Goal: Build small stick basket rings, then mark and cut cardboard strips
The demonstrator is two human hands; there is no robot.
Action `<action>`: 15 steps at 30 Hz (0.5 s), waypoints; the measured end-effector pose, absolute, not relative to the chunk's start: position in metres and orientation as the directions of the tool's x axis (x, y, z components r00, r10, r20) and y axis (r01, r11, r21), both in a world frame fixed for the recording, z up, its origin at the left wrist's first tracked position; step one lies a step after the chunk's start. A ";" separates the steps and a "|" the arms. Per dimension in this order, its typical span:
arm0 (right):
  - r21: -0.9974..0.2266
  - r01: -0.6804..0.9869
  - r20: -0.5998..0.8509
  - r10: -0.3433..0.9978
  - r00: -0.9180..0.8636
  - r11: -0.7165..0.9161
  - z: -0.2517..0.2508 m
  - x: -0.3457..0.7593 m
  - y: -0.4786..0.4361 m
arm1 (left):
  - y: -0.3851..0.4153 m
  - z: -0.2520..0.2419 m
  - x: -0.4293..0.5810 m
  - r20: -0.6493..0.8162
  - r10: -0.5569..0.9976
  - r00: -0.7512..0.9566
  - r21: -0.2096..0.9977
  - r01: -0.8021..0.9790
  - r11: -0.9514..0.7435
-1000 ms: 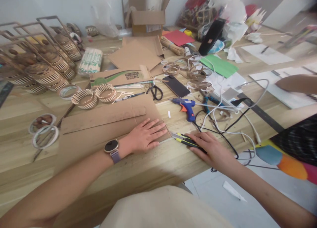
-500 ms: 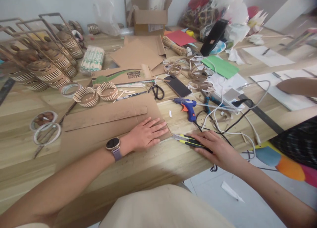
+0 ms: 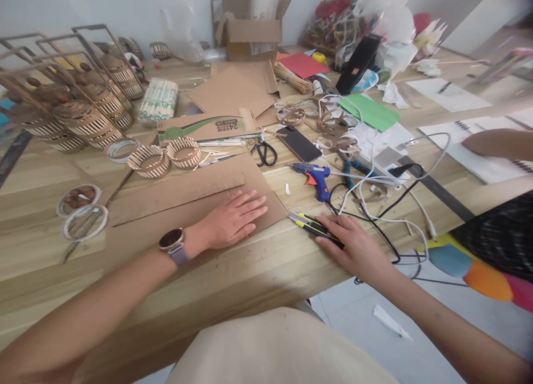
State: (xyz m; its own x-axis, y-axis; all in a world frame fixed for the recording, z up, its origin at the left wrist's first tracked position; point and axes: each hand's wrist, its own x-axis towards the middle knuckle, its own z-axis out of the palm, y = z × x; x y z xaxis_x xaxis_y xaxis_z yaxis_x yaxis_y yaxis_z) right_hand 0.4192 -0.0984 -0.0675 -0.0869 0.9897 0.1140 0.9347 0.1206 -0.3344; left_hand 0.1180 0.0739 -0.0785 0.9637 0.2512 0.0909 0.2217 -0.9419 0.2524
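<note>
My left hand [image 3: 228,220] lies flat on a sheet of brown cardboard [image 3: 195,209], fingers stretched out and a watch on its wrist. The sheet has a long slot cut in it near its far side. My right hand [image 3: 353,242] grips a black and yellow utility knife [image 3: 318,229] at the table's near edge. The knife's tip points left and is close to the cardboard's right corner. Beyond the knife lies a blue glue gun [image 3: 315,179] with an orange trigger. My right palm hides the rear of the knife.
Scissors [image 3: 265,153], a black phone [image 3: 298,144] and two stick rings [image 3: 149,161] lie behind the cardboard. White and black cables [image 3: 377,223] run right of the glue gun. Lantern-like stick baskets [image 3: 89,114] stand at the left. Another person's arm [image 3: 497,146] rests at the right.
My left hand has slid left over the cardboard, away from its right corner. My right hand and the knife have shifted slightly left and away from me.
</note>
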 end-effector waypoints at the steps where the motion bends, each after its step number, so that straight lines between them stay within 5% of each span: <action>1: -0.325 0.937 0.118 0.989 -0.093 0.127 -0.067 0.420 -0.096 | 0.075 -0.079 0.108 0.084 0.267 0.960 0.231 0.242 -0.943; 15: -0.359 0.924 0.113 0.988 -0.101 0.135 -0.069 0.412 -0.097 | 0.074 -0.091 0.081 0.030 0.347 0.937 0.186 0.336 -0.923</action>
